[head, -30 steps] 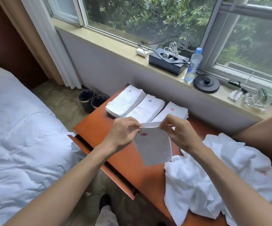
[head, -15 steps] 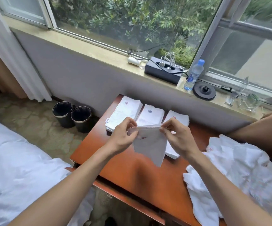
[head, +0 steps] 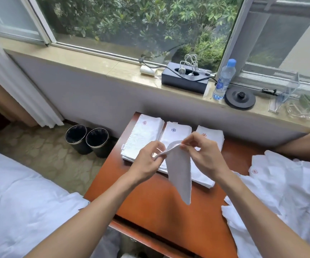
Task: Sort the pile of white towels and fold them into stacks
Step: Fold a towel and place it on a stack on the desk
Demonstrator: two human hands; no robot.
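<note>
Towel (head: 179,176) has narrowed, hanging before 3 stacks (head: 176,132) beside the pile (head: 280,185).

Your towel (head: 180,175) is matt white terry cloth, finely nubbed. The table (head: 159,211) below it is glossy reddish wood. The bottle (head: 224,79) is clear plastic; the bins (head: 82,148) have shiny metal rims.

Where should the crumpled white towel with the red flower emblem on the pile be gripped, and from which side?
Probably pinch the crumpled white emblem towel at its exposed edge near the emblem, from above on the table side: that edge lies topmost on the pile of white towels, facing the orange table.
</note>
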